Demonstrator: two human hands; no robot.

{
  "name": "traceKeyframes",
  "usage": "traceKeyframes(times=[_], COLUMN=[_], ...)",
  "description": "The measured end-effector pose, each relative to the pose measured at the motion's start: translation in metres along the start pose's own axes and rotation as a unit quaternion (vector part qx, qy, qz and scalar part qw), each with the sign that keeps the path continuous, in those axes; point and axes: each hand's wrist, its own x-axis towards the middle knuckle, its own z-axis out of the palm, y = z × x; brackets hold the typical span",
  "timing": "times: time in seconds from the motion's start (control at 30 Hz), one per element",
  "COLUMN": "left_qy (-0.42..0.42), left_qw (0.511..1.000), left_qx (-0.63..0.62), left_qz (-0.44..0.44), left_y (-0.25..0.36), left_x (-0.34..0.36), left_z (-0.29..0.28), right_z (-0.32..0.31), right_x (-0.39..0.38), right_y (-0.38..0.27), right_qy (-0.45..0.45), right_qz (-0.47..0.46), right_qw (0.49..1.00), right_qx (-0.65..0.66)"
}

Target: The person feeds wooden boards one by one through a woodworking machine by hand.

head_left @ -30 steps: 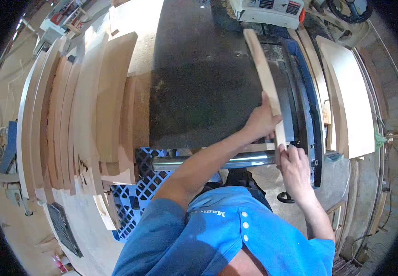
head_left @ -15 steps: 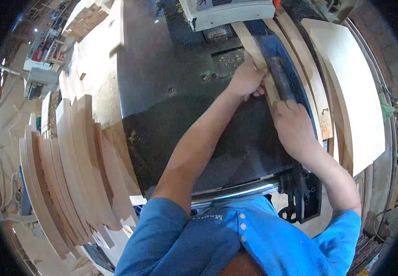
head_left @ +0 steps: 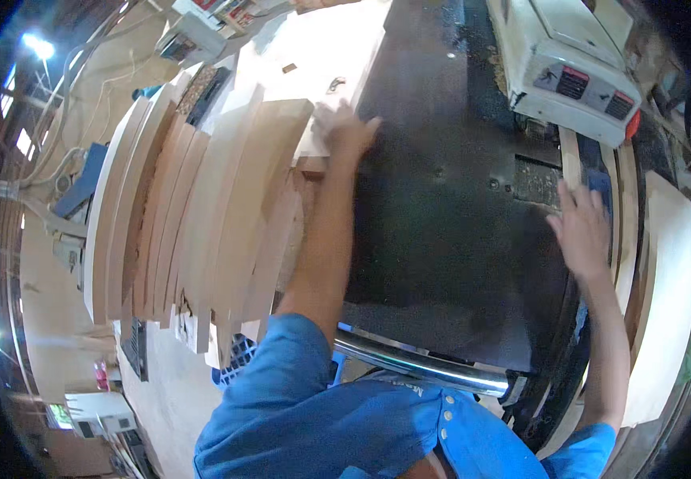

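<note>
Roller [head_left: 421, 363] first: saw it shiny along the near edge of black table [head_left: 433, 255]. Noted pale boards [head_left: 230, 207] stacked to the left. Found right hand [head_left: 583, 227] open, fingers spread, reaching to wood strip [head_left: 570, 156]; could not tell if touching. Saw strip at table's right side, leading up to white machine [head_left: 553, 48]. Noted left hand [head_left: 345, 132] open, blurred, beside boards' far end.

The left fingers [head_left: 333, 124] blur; a white machine [head_left: 581, 80] hides part of a wooden strip [head_left: 570, 157].
</note>
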Motion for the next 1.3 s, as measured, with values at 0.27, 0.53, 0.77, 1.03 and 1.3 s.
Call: traceKeyframes(times=[0.27, 0.53, 0.77, 1.03, 1.3], left_qy=[-0.224, -0.128, -0.510, -0.541, -0.489], left_qw=[0.962, 0.948, 0.706, 0.651, 0.664], left_qx=[-0.149, -0.218, -0.483, -0.496, -0.531], left_qz=[-0.041, 0.195, 0.086, 0.192, 0.195], left_y=[-0.002, 0.056, 0.002, 0.058, 0.134], left_x=[0.028, -0.171, -0.248, -0.270, -0.248], left_z=[-0.013, -0.104, -0.141, -0.140, -0.119], right_z=[-0.008, -0.009, -0.025, -0.041, -0.033], right_x=[-0.033, -0.084, -0.211, -0.248, -0.201], right_y=[-0.045, -0.099, -0.125, -0.114, -0.062], right_qy=[-0.065, -0.049, -0.127, -0.088, -0.063], right_qz=[-0.183, -0.132, -0.131, -0.047, 0.011], right_qw=[0.971, 0.962, 0.975, 0.995, 0.996], right_qx=[0.138, 0.233, 0.125, 0.028, -0.057])
